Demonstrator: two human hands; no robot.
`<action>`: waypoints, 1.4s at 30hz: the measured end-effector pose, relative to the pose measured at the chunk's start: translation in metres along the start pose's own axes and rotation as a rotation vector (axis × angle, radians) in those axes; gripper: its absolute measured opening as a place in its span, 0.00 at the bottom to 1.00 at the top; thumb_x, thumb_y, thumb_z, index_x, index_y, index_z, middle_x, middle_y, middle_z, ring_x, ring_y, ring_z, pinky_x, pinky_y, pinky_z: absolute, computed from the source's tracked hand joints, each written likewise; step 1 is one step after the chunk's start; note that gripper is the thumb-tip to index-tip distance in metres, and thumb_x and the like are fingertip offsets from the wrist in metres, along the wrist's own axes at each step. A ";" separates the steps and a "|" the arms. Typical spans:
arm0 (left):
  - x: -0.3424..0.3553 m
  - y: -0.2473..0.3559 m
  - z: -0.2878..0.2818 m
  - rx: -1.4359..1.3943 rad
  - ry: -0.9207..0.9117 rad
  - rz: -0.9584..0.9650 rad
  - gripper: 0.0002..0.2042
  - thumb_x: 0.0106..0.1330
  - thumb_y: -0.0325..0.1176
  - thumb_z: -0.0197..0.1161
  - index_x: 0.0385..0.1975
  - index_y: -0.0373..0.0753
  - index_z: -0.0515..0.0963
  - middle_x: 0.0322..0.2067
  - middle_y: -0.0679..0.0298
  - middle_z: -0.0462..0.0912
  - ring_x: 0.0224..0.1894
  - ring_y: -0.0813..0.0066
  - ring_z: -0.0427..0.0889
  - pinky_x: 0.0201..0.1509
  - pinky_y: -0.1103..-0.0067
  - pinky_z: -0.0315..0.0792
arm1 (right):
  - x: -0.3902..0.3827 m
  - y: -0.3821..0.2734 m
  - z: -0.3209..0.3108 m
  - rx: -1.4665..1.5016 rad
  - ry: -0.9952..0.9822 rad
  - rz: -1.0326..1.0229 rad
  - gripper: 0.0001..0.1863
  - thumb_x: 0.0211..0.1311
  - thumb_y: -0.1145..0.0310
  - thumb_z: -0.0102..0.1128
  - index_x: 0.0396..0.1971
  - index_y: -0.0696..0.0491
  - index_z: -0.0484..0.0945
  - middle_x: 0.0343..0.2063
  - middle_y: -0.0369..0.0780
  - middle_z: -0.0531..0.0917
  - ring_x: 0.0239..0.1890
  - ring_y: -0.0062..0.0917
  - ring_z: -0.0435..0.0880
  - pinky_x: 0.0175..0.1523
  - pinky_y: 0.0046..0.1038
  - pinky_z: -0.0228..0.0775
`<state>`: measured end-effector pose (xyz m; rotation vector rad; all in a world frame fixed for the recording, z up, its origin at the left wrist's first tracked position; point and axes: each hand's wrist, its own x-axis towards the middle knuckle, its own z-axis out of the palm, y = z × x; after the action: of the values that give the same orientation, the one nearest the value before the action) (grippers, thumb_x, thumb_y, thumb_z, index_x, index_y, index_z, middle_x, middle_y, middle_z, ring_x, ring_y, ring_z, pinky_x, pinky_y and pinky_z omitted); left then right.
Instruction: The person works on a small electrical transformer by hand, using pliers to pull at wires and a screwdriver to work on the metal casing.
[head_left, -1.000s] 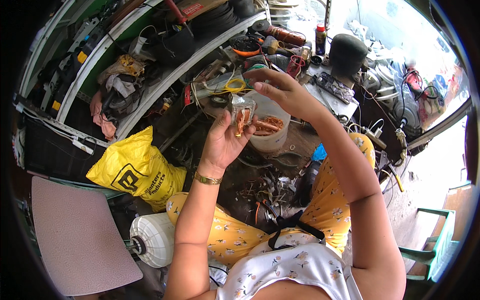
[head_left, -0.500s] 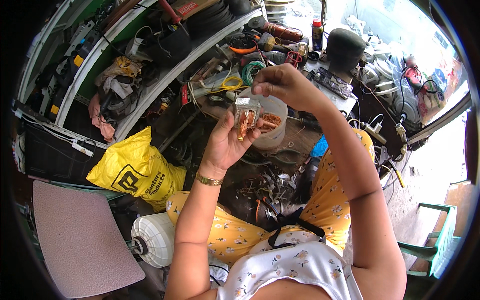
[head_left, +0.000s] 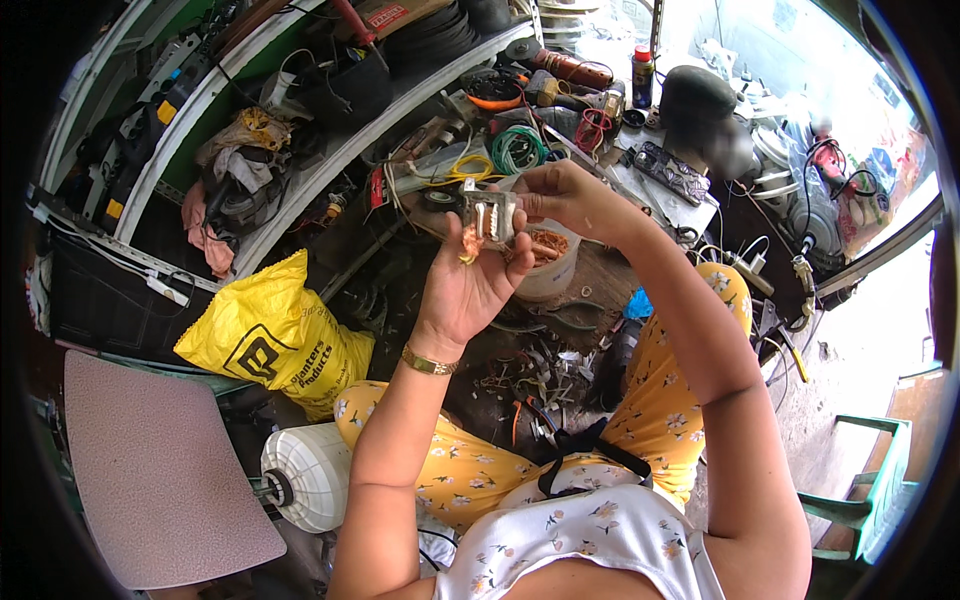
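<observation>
A small transformer (head_left: pixel 491 216), with a silvery metal core and loose copper winding (head_left: pixel 471 243) on its lower left, is held up in front of me. My left hand (head_left: pixel 465 280) grips it from below, between thumb and fingers. Against its upper right edge, my right hand (head_left: pixel 570 198) is closed in a pinch; whatever lies between those fingertips is too small to make out. Just behind my hands stands a translucent plastic tub (head_left: pixel 552 284) with copper wire scraps (head_left: pixel 547 246) inside, partly covered by my fingers.
Cut scraps and pliers (head_left: pixel 540 412) litter the floor between my legs. A yellow sack (head_left: pixel 275 345) and a white ribbed drum (head_left: pixel 308 478) stand at my left. Power tools (head_left: pixel 575 95) and coiled wires (head_left: pixel 517 147) crowd the far side. A green plastic stool (head_left: pixel 870 510) is at right.
My right hand has come down from above the transformer to its upper right edge. The transformer has turned in my left hand, showing a different side, and its copper hangs further left.
</observation>
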<state>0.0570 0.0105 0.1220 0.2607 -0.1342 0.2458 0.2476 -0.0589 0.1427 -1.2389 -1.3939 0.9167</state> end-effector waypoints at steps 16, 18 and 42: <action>-0.009 0.006 -0.002 0.436 0.210 0.277 0.15 0.70 0.38 0.55 0.53 0.43 0.71 0.49 0.63 0.78 0.50 0.69 0.78 0.59 0.69 0.70 | -0.003 0.005 -0.013 -0.387 0.240 -0.042 0.11 0.64 0.65 0.59 0.38 0.57 0.79 0.29 0.36 0.81 0.35 0.17 0.76 0.41 0.24 0.68; -0.011 0.011 0.000 0.422 0.201 0.280 0.15 0.70 0.34 0.55 0.55 0.43 0.69 0.49 0.63 0.78 0.51 0.70 0.77 0.59 0.69 0.70 | -0.005 0.005 -0.018 -0.236 0.281 -0.056 0.11 0.65 0.65 0.58 0.39 0.57 0.79 0.30 0.35 0.82 0.36 0.17 0.77 0.42 0.24 0.69; -0.026 0.022 0.015 1.901 0.043 0.850 0.31 0.52 0.14 0.65 0.55 0.38 0.59 0.52 0.56 0.72 0.55 0.68 0.73 0.61 0.74 0.68 | -0.032 -0.042 0.050 -0.658 0.412 -0.563 0.15 0.45 0.73 0.70 0.37 0.49 0.83 0.34 0.38 0.78 0.36 0.33 0.78 0.41 0.33 0.71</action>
<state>0.0245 0.0213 0.1374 2.1043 0.0890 1.1962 0.1890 -0.0943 0.1670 -1.2916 -1.6213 -0.2048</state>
